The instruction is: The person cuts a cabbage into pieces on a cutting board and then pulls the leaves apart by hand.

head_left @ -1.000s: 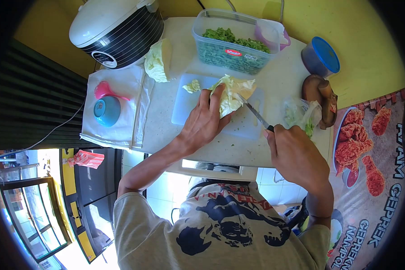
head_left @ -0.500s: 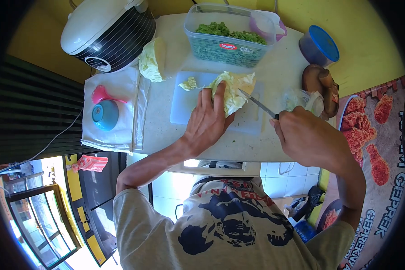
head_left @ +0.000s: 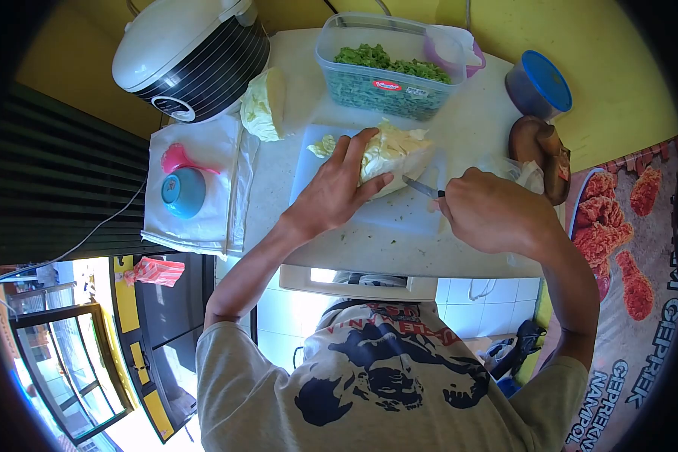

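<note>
A pale piece of cabbage (head_left: pixel 396 154) lies on a white cutting board (head_left: pixel 303 173). My left hand (head_left: pixel 335 181) grips the cabbage from its left side, with the thumb on the near face and the fingers over the top. In my right hand (head_left: pixel 497 211) is a knife (head_left: pixel 422 186), its handle mostly hidden in the fist. The blade points left, its tip close to the near side of the cabbage; whether it touches cannot be made out. A small cabbage scrap (head_left: pixel 322 147) lies left of the piece.
Behind the board stands a clear plastic tub (head_left: pixel 388 90) of chopped greens. Another cabbage piece (head_left: pixel 262 105) sits by the rice cooker (head_left: pixel 196 68). At left are a blue bowl (head_left: pixel 183 193) and pink ladle (head_left: pixel 184 160); at right, a blue-lidded container (head_left: pixel 539 83) and brown stone mortar (head_left: pixel 539 154).
The cabbage has been turned, with a smoother face now toward me. My left thumb has moved up onto it. My right hand and knife have shifted left and the blade sits lower.
</note>
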Available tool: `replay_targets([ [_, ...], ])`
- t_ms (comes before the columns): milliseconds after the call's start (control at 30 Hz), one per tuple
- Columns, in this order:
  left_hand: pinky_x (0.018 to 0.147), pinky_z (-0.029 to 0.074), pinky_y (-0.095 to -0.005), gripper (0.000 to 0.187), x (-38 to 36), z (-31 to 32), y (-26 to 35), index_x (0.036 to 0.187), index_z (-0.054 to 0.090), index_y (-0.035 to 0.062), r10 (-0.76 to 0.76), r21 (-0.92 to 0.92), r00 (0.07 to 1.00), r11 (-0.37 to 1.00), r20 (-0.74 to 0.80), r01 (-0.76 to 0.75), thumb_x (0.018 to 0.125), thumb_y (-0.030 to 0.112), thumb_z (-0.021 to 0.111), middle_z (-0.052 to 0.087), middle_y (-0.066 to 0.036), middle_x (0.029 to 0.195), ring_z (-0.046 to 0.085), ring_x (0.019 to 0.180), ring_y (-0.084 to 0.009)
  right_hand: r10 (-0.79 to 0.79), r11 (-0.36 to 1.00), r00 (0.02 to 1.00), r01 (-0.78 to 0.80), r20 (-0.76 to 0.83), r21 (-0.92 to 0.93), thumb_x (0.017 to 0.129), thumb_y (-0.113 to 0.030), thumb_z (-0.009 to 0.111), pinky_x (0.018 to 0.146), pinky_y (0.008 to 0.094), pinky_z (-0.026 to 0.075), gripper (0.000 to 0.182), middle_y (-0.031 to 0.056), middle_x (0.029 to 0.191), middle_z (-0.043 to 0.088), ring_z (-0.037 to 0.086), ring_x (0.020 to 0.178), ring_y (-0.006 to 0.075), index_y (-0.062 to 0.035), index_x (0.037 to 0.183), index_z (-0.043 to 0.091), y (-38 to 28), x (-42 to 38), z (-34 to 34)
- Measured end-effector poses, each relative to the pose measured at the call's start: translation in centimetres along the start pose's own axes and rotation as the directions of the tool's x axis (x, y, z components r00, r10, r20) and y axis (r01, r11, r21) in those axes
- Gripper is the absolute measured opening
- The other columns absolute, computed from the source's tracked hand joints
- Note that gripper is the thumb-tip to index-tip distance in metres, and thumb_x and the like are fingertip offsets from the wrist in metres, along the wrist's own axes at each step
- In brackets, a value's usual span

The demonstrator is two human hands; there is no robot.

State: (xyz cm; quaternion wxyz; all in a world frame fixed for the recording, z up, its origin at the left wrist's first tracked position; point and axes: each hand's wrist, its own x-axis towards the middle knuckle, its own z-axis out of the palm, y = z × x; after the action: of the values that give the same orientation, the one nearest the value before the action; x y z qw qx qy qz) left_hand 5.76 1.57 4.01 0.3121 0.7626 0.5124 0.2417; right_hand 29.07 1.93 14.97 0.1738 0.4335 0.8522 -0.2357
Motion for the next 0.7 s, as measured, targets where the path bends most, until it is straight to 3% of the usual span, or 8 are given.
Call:
replay_targets([
  [133,0.108,0.042,-0.0497,0.068,0.0,0.8,-0.7,0.149,0.029,0.0014,-0.041,-0.069,0.998,0.997,-0.046,0.038,0.100,0.033,0.063,0.045,-0.032,0.141,0.049,0.130,-0.0485,-0.102,0.993,0.995,0.101,-0.016,-0.056,0.101,-0.019,0.052,0.075,0.0491,0.054,0.038,0.0292,0.080,0.066,0.067,0.077,0.0427,0.0101,0.083,0.069,0.4,-0.4,0.3],
  [233,0.108,0.042,-0.0495,0.069,-0.2,1.1,-0.8,0.148,0.029,0.0002,-0.024,-0.058,0.997,0.998,-0.073,0.020,0.099,0.033,0.064,0.046,-0.032,0.140,0.049,0.130,-0.0484,-0.071,0.996,0.988,0.064,-0.134,-0.056,0.101,-0.018,0.053,0.073,0.0489,0.054,0.036,0.0261,0.077,0.065,0.067,0.075,0.0405,0.0084,0.081,0.069,0.3,-1.5,1.2],
  [333,0.108,0.042,-0.0496,0.070,-0.1,1.2,-0.9,0.148,0.028,-0.0009,-0.006,-0.073,0.996,0.997,-0.085,0.000,0.098,0.031,0.065,0.047,-0.032,0.140,0.049,0.129,-0.0482,-0.221,0.969,0.946,0.186,-0.238,-0.159,0.101,-0.016,0.053,0.071,0.0482,0.054,0.034,0.0232,0.074,0.063,0.067,0.072,0.0382,0.0067,0.080,0.068,0.5,-2.5,1.7],
  [433,0.107,0.043,-0.0496,0.071,-0.1,1.5,-1.0,0.148,0.028,-0.0016,0.024,-0.023,0.995,0.999,-0.097,-0.026,0.098,0.029,0.066,0.046,-0.032,0.139,0.050,0.128,-0.0479,-0.129,0.985,0.944,0.085,-0.303,-0.152,0.102,-0.016,0.052,0.068,0.0485,0.053,0.033,0.0215,0.073,0.062,0.066,0.068,0.0374,0.0052,0.080,0.065,0.1,-2.5,3.7],
  [533,0.106,0.043,-0.0492,0.071,-0.2,1.7,-0.9,0.148,0.027,-0.0017,0.013,0.036,0.997,0.999,-0.081,-0.010,0.097,0.028,0.068,0.046,-0.032,0.138,0.050,0.128,-0.0474,-0.085,0.976,0.973,0.039,-0.214,-0.214,0.088,-0.009,0.062,0.065,0.0416,0.057,0.013,0.0193,0.080,0.065,0.068,0.074,0.0333,0.0004,0.081,0.067,-1.6,-3.2,3.4],
  [600,0.106,0.044,-0.0489,0.071,-0.3,1.3,-0.9,0.147,0.027,-0.0019,-0.072,0.091,0.996,0.993,-0.058,0.078,0.096,0.027,0.068,0.047,-0.032,0.137,0.050,0.128,-0.0471,-0.094,0.994,0.971,0.078,-0.218,-0.080,0.093,-0.013,0.060,0.063,0.0437,0.055,0.020,0.0205,0.076,0.064,0.067,0.071,0.0344,0.0010,0.080,0.065,-1.4,-4.5,1.9],
  [633,0.103,0.046,-0.0502,0.071,-0.5,1.3,-1.3,0.147,0.027,-0.0025,-0.033,0.088,0.995,0.995,-0.090,0.041,0.097,0.027,0.068,0.047,-0.032,0.134,0.052,0.123,-0.0492,-0.103,0.995,0.970,0.101,-0.218,-0.021,0.096,-0.015,0.059,0.061,0.0447,0.054,0.024,0.0211,0.074,0.064,0.067,0.070,0.0349,0.0014,0.079,0.064,-1.2,-5.0,1.1],
  [700,0.097,0.049,-0.0526,0.071,-0.7,1.0,-2.3,0.147,0.026,-0.0036,0.054,0.090,0.987,0.995,-0.150,-0.041,0.097,0.027,0.067,0.047,-0.033,0.127,0.055,0.114,-0.0533,0.033,0.999,0.981,-0.028,-0.193,0.029,0.101,-0.020,0.056,0.061,0.0475,0.051,0.032,0.0237,0.069,0.062,0.065,0.067,0.0376,0.0036,0.080,0.062,-1.2,-5.9,-0.2],
])
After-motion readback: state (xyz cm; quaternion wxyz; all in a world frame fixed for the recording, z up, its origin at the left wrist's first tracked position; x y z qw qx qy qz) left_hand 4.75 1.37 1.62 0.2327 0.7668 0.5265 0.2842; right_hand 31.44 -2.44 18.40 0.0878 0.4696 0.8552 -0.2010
